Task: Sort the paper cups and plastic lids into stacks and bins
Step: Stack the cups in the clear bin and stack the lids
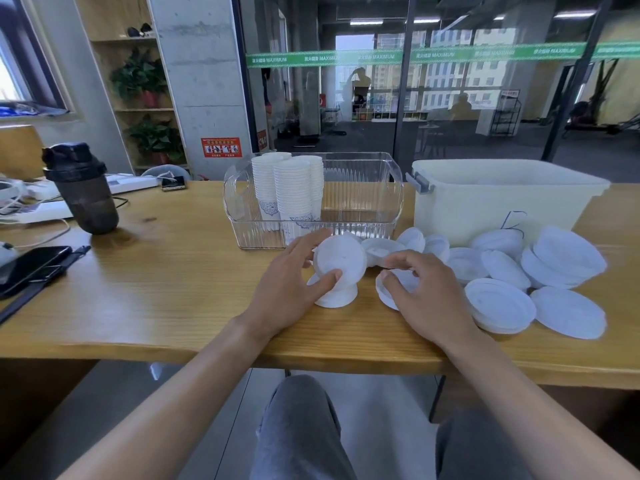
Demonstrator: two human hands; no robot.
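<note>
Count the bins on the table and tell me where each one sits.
2. The clear ribbed bin holding the paper cup stacks sits centre-back; the opaque white bin stands to its right. No others are visible.

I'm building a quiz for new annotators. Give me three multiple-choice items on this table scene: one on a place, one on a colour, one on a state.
1. Where are the stacked white paper cups?
A. clear ribbed plastic bin
B. opaque white tub
C. bare table

2. What colour is the shaker bottle?
A. red
B. dark grey-black
C. green

3. What is the left hand doing?
A. lying flat, empty
B. gripping a phone
C. holding a white plastic lid

Answers: 1 A, the cups stand inside the clear bin; 2 B, its body and cap look dark; 3 C, thumb and fingers curl round the lid.
</note>
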